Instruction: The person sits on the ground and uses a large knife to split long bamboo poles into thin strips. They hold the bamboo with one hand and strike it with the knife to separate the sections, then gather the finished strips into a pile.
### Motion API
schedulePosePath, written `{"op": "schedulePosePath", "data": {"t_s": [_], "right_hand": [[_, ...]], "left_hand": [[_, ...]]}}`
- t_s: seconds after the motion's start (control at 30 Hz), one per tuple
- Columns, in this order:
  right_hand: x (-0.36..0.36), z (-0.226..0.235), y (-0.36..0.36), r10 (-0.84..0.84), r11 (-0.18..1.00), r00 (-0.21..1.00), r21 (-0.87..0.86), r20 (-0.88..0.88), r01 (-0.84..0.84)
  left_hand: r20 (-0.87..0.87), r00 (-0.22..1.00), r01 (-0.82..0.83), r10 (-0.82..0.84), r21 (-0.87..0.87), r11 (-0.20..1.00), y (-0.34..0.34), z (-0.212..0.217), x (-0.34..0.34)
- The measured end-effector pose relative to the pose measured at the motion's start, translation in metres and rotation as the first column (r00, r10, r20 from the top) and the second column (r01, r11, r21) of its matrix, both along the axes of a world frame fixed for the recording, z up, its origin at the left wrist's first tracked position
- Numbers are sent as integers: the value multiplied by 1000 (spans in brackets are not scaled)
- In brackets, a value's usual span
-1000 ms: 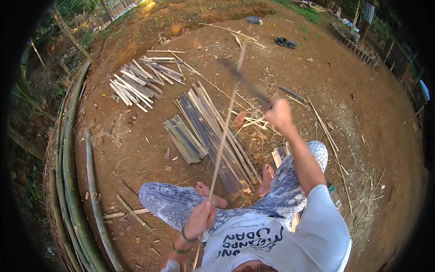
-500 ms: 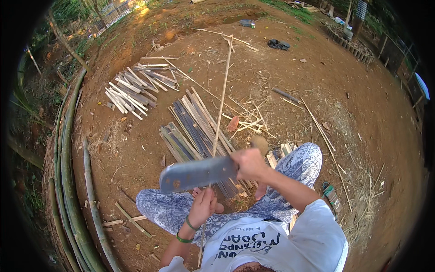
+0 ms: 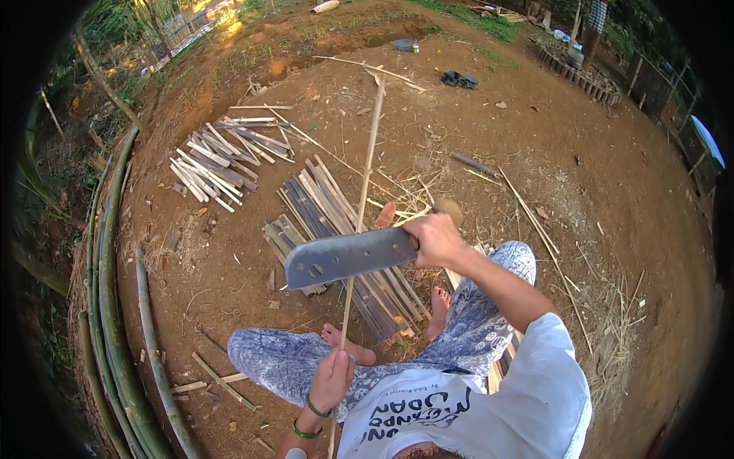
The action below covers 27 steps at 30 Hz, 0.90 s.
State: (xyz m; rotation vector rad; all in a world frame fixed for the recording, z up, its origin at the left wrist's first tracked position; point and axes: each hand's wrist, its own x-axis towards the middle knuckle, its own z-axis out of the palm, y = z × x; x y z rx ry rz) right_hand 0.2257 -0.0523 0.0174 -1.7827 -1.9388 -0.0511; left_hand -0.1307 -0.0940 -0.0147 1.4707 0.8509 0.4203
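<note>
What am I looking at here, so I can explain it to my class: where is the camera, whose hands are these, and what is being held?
The camera sits on a person's head and looks down, so its wide lens bends the edges. The person sits on bare brown earth with legs out. The left hand grips a long thin bamboo strip that runs away from the body. The right hand holds a broad grey metal chopping blade across that strip. Beyond lie flat piles of split bamboo slats, and long green bamboo poles curve along the left.
</note>
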Motion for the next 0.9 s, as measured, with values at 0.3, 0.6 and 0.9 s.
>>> {"op": "schedulePosePath", "data": {"t_s": [0.3, 0.6, 0.9], "right_hand": [[36, 26, 19, -234, 971, 971, -30, 47, 236], [191, 17, 65, -663, 744, 748, -126, -27, 656], [113, -23, 71, -240, 938, 352, -124, -905, 323]], "left_hand": [[-60, 998, -13, 9, -67, 998, -25, 1, -37], [73, 996, -4, 49, -524, 852, -82, -25, -107], [431, 883, 358, 186, -875, 325, -21, -54, -89]]}}
